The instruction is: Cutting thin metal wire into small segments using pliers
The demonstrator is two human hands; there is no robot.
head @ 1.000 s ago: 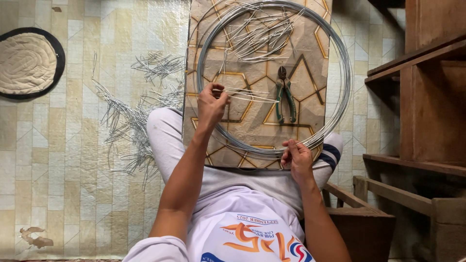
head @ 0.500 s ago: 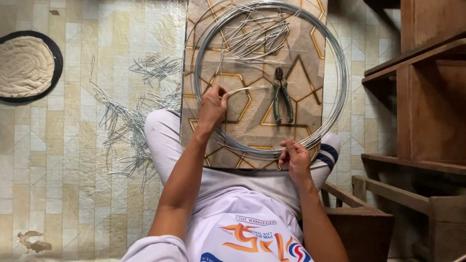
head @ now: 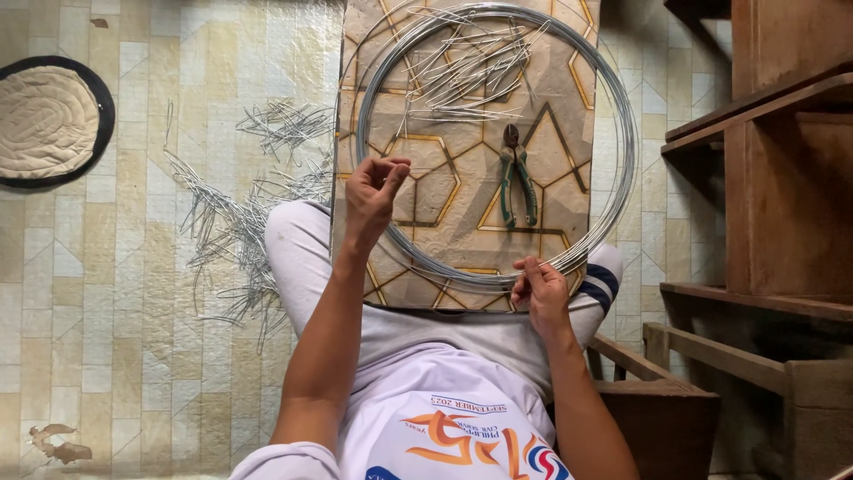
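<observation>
The left hand (head: 373, 191), left of the frame's centre, has its thumb and forefinger pinched together above the curled remaining fingers; whether a thin strand lies between them cannot be told. The right hand (head: 538, 289), lower and right of centre, has its fingertips closed on the near edge of a large coil of grey metal wire (head: 622, 142), gripping the strands where they curve lowest.

The coil lies flat in a wide ring on a beige board patterned with gold hexagon lines (head: 551, 80), which rests across the person's lap and reaches to the top edge of the frame. Inside the ring, right of centre, lie green-handled pliers (head: 515, 182), jaws pointing up the frame. Above them, in the upper part of the ring, sits a loose heap of short cut wire pieces (head: 462, 71).

Left of the board, on the pale tiled floor (head: 107, 311), lies a scatter of more cut wire lengths (head: 240, 222). At the upper left edge is a round cream mat with a black rim (head: 44, 120). Dark wooden shelves (head: 782, 178) fill the right side.
</observation>
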